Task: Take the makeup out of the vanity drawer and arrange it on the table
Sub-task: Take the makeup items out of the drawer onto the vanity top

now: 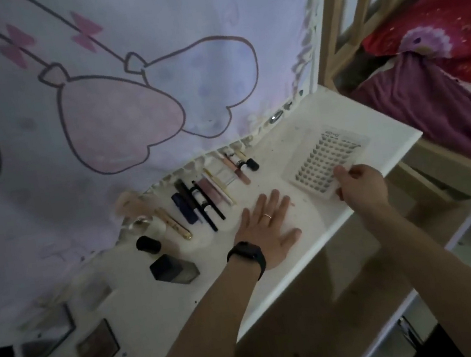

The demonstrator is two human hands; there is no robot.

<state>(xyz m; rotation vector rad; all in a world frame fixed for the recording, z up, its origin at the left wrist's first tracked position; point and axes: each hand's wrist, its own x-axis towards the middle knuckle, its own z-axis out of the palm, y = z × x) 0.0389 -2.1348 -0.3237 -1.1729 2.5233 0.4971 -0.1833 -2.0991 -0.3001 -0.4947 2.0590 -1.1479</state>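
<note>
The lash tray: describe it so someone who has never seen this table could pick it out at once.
Start at the white table beside the bed rail. On its right end, apart from the row of pencils and tubes, lies the lash tray, its near corner pinched by the right hand. It alone is a flat pale rectangle covered in rows of small dark clusters.
</note>
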